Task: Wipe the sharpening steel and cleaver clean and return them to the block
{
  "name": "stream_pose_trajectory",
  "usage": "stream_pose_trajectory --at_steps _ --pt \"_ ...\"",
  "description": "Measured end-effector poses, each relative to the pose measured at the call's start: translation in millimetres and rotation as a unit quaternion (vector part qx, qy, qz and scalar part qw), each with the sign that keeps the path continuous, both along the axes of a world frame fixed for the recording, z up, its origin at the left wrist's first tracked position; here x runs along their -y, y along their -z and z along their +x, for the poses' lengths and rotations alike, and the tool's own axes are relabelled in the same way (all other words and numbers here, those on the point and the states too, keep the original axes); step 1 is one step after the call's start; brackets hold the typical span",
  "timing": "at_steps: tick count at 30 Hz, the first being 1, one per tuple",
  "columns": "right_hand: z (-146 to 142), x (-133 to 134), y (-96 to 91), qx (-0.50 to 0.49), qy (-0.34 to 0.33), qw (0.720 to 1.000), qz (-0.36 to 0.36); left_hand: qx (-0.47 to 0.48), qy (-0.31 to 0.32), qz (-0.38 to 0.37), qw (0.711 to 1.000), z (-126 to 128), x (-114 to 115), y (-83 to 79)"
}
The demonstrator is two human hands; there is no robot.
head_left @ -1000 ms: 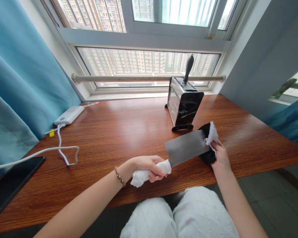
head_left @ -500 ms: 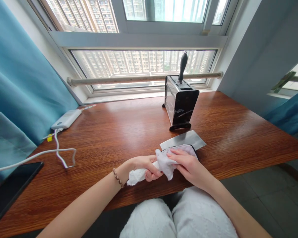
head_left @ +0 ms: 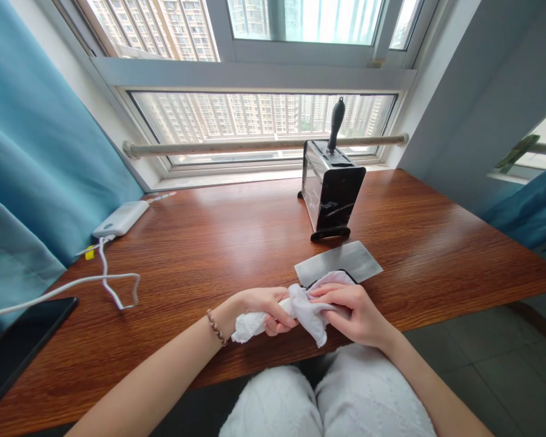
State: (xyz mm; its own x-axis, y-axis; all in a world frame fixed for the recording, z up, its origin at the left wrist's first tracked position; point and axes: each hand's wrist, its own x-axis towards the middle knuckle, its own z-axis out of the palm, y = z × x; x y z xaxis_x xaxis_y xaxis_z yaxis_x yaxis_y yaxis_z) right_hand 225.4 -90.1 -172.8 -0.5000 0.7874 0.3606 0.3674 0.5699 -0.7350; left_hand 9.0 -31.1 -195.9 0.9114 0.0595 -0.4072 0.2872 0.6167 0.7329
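Observation:
My left hand (head_left: 266, 305) is closed round a cleaver's handle, which is wrapped in white tissue (head_left: 248, 325). The cleaver's grey blade (head_left: 341, 260) lies nearly flat over the wooden desk (head_left: 218, 243), pointing right. My right hand (head_left: 352, 309) presses a second white tissue (head_left: 312, 309) and a black cloth against the near part of the blade, close to the handle. Most of the black cloth is hidden under the tissue and my fingers.
A black and steel knife block (head_left: 331, 194) with one black handle (head_left: 335, 124) standing in it sits behind the blade. A white power bank (head_left: 122, 218) with a white cable (head_left: 95, 282) lies at the left, a dark phone (head_left: 20, 346) at the near left corner. Blue curtains hang on both sides.
My right hand slid the tissue from the blade's far tip back toward the handle. The blade turned from upright to nearly flat. Over the last half second little moved.

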Motion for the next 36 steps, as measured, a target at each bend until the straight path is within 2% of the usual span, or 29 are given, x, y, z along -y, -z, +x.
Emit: stream_pose_trajectory --at_steps 4,14,21,23,26,29,32,36 --pt "3 0 -0.9 -0.009 0.023 0.999 -0.021 -0.006 0.006 0.002 1.000 -1 -1 -0.2" --pt "20 -4 14.5 -0.007 0.198 0.978 -0.068 -0.019 -0.001 0.001 1.000 -1 -1 -0.8" --pt "40 -15 32.2 -0.002 0.316 0.947 -0.052 -0.028 -0.005 -0.004 1.000 -2 -1 -1.5" --pt "41 -17 37.2 0.025 0.296 0.955 -0.024 -0.026 -0.002 -0.002 1.000 -2 -1 -0.9" --pt "34 -17 38.8 0.114 0.213 0.970 0.035 -0.024 0.007 0.006 1.000 -2 -2 0.5" --pt "18 -15 30.6 0.190 0.112 0.973 0.061 -0.035 0.018 0.004 0.999 -2 -2 1.2" --pt "1 -15 18.1 0.213 0.017 0.975 0.064 -0.051 0.012 0.002 0.999 -2 -2 0.6" --pt "-11 -19 8.9 0.223 0.002 0.972 0.069 -0.058 -0.011 0.005 0.998 0 1 -2.7"
